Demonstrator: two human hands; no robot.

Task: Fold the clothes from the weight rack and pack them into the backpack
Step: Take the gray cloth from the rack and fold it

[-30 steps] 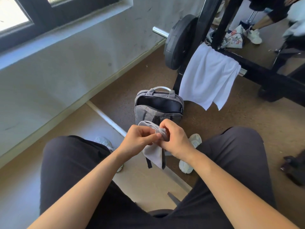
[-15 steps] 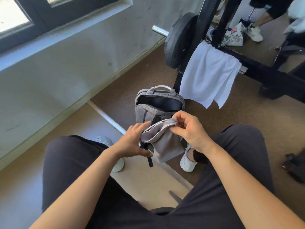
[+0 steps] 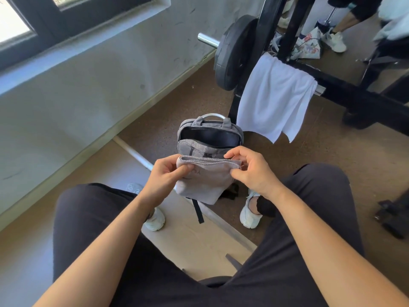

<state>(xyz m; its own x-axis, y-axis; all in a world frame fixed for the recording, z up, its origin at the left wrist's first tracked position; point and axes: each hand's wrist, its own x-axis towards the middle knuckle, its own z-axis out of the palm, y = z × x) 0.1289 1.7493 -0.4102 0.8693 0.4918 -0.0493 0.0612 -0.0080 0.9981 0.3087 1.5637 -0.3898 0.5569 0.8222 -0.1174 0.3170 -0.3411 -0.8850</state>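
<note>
Thumb and fingertips of the left hand (image 3: pixel 164 173) and right hand (image 3: pixel 250 170) pinch the top corners of a folded grey cloth (image 3: pixel 204 181), soft, light, best gripped along that doubled edge, above the open backpack (image 3: pixel 210 136).

Bright daylight from window (image 3: pixel 13 29); wide-angle edge distortion, perhaps slight blur.
</note>
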